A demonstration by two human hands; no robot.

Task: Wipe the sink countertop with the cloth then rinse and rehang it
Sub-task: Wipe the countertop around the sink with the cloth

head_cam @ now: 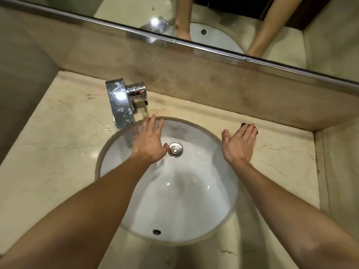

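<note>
A white round sink (174, 200) is set into a cream marble countertop (58, 148). My left hand (149, 140) hovers over the sink's far left side with straight, spread fingers, just below the chrome faucet (121, 103). My right hand (240, 144) lies flat on the countertop right of the sink, fingers straight. A small dark thing (245, 125) shows under its fingertips; I cannot tell what it is. No cloth is plainly in view.
A chrome drain plug (175, 150) sits in the basin, an overflow hole (156, 232) near its front. A marble backsplash (213, 90) and a mirror (213, 26) rise behind. Walls close in the counter on the left and right (338, 171).
</note>
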